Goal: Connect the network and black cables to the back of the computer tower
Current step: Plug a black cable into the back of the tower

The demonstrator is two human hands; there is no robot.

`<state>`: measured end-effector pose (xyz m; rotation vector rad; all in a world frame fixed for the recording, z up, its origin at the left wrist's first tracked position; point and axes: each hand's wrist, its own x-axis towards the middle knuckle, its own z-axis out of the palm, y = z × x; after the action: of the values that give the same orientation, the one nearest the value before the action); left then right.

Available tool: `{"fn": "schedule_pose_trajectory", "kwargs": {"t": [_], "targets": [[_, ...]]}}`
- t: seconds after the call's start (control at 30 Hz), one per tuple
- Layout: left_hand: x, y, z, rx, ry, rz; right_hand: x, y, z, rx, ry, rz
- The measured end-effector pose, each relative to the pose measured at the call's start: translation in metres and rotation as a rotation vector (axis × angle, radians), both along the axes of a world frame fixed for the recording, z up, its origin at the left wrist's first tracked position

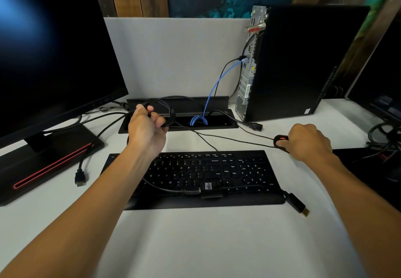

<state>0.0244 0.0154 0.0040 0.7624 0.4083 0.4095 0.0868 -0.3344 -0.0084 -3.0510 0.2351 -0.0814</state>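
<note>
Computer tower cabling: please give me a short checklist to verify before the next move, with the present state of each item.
1. Blue network cable plugged into the computer tower back panel: ok.
2. Left hand grips the coiled black cable: ok.
3. Right hand free for plugging: not ok, it holds the mouse.
4. Black power plug connected: not ok, it lies on the desk.
5. Free port for the black cable: cannot tell.

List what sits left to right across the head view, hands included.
Monitor → loose HDMI plug → left hand gripping coiled black cable → blue network cable → right hand on mouse.
</note>
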Motion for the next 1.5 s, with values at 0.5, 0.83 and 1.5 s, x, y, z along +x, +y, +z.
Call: {"fn": "schedule_pose_trajectory", "kwargs": {"t": [0.5,0.83,1.5], "targets": [[-0.005,0.002,-0.011,0.704,-0.098,-0.138,-0.036,0.034,0.089,1.684,0.119,1.037],[-0.017,-0.004,-0.015,1.236,-0.207,-0.636,-0.016,0.037,0.073,1.839,-0.242,0.65],[-0.025,0.0,0.005,0.785,-0.236,-0.932,-0.006,0.026,0.061,1.472,-0.405,0.289]]}}
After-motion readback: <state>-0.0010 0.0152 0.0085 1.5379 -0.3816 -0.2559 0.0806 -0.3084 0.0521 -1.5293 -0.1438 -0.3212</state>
